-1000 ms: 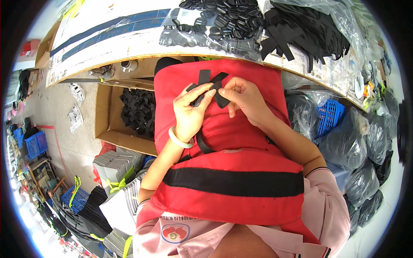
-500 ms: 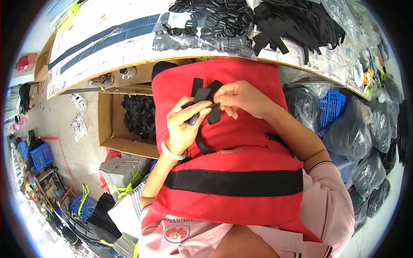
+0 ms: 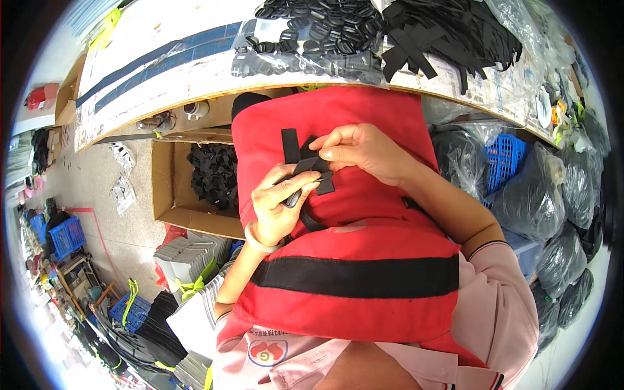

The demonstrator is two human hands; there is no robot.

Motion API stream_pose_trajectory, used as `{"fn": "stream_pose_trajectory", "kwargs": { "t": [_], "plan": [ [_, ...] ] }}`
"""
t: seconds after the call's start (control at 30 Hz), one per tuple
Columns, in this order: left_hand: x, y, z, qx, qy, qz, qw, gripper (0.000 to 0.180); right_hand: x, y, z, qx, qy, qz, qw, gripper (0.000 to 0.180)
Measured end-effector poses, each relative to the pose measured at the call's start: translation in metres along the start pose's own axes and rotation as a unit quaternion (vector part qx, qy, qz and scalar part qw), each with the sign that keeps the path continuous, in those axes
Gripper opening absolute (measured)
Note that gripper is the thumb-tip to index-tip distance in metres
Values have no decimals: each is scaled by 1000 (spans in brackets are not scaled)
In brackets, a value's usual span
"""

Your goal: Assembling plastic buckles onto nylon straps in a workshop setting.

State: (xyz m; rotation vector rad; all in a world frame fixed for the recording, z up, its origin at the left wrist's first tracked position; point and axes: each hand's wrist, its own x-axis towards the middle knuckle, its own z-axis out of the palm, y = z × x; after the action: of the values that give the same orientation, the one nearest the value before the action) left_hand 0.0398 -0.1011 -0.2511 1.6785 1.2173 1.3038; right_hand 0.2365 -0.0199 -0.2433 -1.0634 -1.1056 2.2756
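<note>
Above the red apron [image 3: 383,208] on my lap, my left hand [image 3: 273,207] is closed on a black webbing strap [image 3: 311,166]. A small black plastic buckle [image 3: 292,199] pokes out between its thumb and fingers. My right hand [image 3: 367,155] pinches near the upper end of the same webbing, just right of the left fingertips. Another black strip [image 3: 290,144] stands up beyond the left hand, and a short end hangs below the fingers. Where the webbing passes through the buckle is hidden by my fingers.
Ahead, the white-topped table [image 3: 169,84] carries a heap of black buckles [image 3: 325,29] on clear plastic and a pile of black straps [image 3: 448,39]. A cardboard box [image 3: 195,224] of black pieces stands left. Filled plastic bags [image 3: 530,192] and a blue basket [image 3: 504,159] are right.
The webbing in my left hand has tipped over from pointing upward to lying toward the right hand. My right fingers have shifted slightly left along it.
</note>
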Motion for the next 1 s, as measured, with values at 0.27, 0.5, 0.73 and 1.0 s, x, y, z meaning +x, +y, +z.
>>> {"fn": "stream_pose_trajectory", "kwargs": {
  "t": [0.27,0.5,0.73,1.0],
  "plan": [
    [-6,-4,-2,62,35,-7,997,18,0,9,11,17,33,-88,995,7],
    [-11,-3,0,41,37,-31,998,19,-4,11,13,-161,36,-241,956,4],
    [-17,-8,-2,75,29,5,997,24,-1,11,11,8,33,-35,999,11],
    [-20,-14,2,51,28,-2,998,24,5,15,12,-98,53,-165,980,7]
  ]
}}
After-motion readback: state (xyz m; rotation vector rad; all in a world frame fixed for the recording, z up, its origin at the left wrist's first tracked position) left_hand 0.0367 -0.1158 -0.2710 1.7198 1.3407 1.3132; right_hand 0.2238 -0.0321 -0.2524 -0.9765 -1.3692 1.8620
